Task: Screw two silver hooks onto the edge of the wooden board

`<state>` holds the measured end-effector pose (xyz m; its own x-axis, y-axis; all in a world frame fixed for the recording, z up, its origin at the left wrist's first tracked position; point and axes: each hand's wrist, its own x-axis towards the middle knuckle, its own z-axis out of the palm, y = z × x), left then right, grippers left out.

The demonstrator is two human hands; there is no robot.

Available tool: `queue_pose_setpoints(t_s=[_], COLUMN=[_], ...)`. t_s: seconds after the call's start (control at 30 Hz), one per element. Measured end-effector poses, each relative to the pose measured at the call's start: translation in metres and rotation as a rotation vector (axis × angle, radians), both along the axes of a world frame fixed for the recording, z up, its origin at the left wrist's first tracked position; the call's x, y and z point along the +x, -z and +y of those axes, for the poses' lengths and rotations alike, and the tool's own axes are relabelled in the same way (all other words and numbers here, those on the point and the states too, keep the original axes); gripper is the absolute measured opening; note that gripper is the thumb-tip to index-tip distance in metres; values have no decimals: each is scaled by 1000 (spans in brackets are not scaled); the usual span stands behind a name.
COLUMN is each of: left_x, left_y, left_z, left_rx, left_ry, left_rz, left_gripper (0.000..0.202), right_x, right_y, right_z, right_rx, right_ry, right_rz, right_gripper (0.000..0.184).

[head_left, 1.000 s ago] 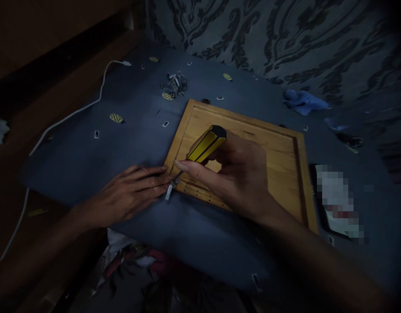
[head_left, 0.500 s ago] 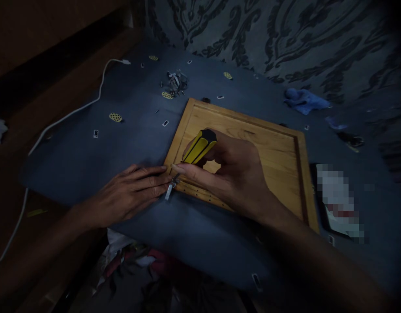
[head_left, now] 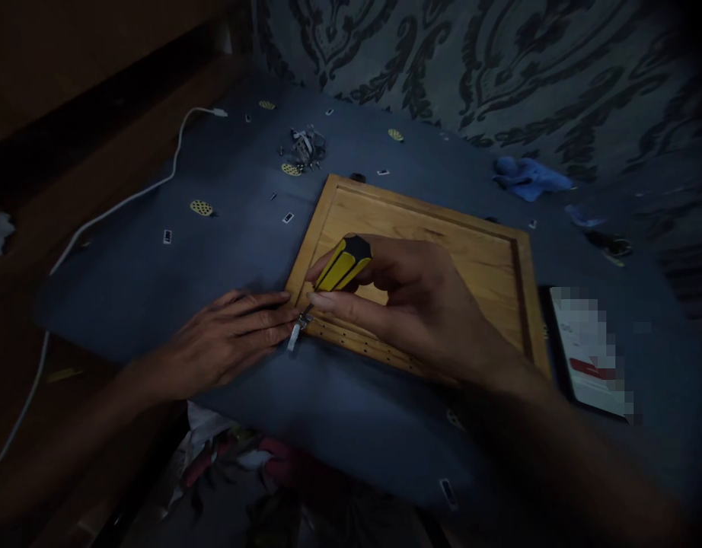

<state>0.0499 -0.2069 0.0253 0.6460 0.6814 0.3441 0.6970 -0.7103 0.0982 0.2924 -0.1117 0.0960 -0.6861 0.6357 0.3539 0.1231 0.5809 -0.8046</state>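
Note:
A yellow and black screwdriver (head_left: 344, 265) is gripped in my right hand (head_left: 425, 304), between thumb and fingers, its shaft slanting down to the left. Its tip meets a small metal hinge (head_left: 295, 333) at the near left corner of a framed wooden panel (head_left: 442, 209). Part of that hinge sticks out past the panel's edge. My left hand (head_left: 231, 335) lies with fingers stretched out, their tips touching the corner beside the hinge. A row of small dark holes runs along the panel's near edge; my right hand hides part of the panel.
A pile of metal hardware (head_left: 308, 144) lies behind the panel on the patterned blue cloth (head_left: 242, 259). To the right are a phone-like device (head_left: 585, 358) and a crumpled blue cloth piece (head_left: 531, 179). A white cable (head_left: 122, 199) runs along the left side.
My right hand and the screwdriver handle have shifted slightly left and down, with the grip turned a little. My left hand stays at the corner.

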Motion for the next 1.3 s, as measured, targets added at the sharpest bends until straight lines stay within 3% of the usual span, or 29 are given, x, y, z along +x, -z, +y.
queue_pose_setpoints(t_s=[0.17,0.33,0.53,0.93,1.1,1.3], left_x=[0,0,2,-1,-1,1], left_y=[1,-3,0,2,4,-2], left_z=[0,1,0,0,-1,1], left_rx=[-1,-24,-15,-17,-31,15], left_ry=[7,26,-4,17,-6,14], left_rz=[-34,13,-7,-19,-26,-22], left_gripper=[34,35,35,35,36,35], right_x=[-5,-5,-4,-7,-5,0], right_y=[7,5,8,14,14,7], right_z=[-5,-8,-4,-3,-2,-4], right_rx=[285,247,377,365,333,177], right_ry=[142,309,214,211,153,63], right_rz=[69,133,64,30,33,-9], right_gripper=[27,36,31,31,27,12])
